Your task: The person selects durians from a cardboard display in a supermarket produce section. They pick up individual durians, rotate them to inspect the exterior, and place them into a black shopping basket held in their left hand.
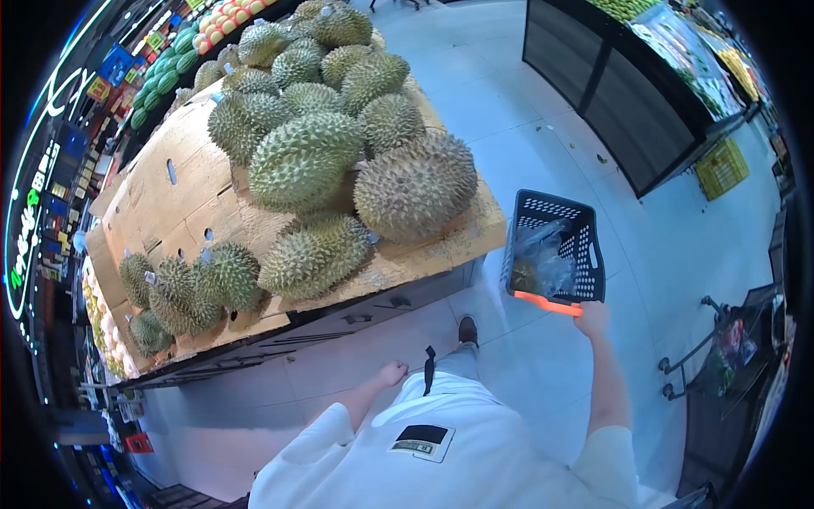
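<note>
My right hand grips the orange handle of a black plastic shopping basket. Inside the basket lie clear plastic bags, with something yellowish-brown partly hidden among them. My left hand hangs by my waist, its fingers curled and nothing visible in them. In front of it stands a display covered with cardboard, piled with spiky durians. A large brownish durian sits at the right front corner, close to the basket. Several smaller durians are grouped at the left front.
A dark produce stand rises at the upper right, with a yellow crate beside it. On the right is a wheeled cart holding bagged goods. Watermelons line the far left. Pale tiled floor runs between the stands.
</note>
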A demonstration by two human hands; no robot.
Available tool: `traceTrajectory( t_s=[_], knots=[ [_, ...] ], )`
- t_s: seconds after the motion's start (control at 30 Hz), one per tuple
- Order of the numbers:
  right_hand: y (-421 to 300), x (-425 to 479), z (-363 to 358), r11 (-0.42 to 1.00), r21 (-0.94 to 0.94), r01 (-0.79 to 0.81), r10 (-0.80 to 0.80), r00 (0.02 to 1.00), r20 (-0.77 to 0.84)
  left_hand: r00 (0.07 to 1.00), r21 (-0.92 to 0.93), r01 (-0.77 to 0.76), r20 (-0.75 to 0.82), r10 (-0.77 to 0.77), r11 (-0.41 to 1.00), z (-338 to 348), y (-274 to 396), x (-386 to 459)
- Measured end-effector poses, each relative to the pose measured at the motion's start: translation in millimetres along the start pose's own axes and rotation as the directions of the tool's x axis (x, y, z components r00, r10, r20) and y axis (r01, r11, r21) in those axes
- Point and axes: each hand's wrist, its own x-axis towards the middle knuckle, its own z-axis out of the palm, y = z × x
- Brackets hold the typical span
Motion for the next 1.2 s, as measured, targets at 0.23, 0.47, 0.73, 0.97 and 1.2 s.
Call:
traceTrajectory(
  t_s=[0.23,0.47,0.73,0.97,1.2],
  knots=[
    [21,91,-30,0.977,-0.130,0.170,-0.153,0.979,0.133,0.986,-0.357,0.116,-0.069,-0.150,0.927,8,4,54],
    [47,167,-39,0.943,-0.177,0.283,-0.252,0.951,0.179,0.969,-0.487,0.156,-0.095,-0.230,0.859,20,48,49],
    [37,251,-87,0.923,-0.121,0.365,-0.331,0.914,0.235,0.899,-0.467,0.335,-0.101,-0.426,0.818,62,78,23],
    [22,330,-136,0.871,-0.029,0.491,-0.447,0.815,0.369,0.858,-0.502,0.370,-0.139,-0.495,0.782,95,147,48],
    [15,414,-141,0.823,0.018,0.568,-0.529,0.755,0.388,0.810,-0.426,0.429,-0.209,-0.548,0.796,73,283,69]
  ],
)
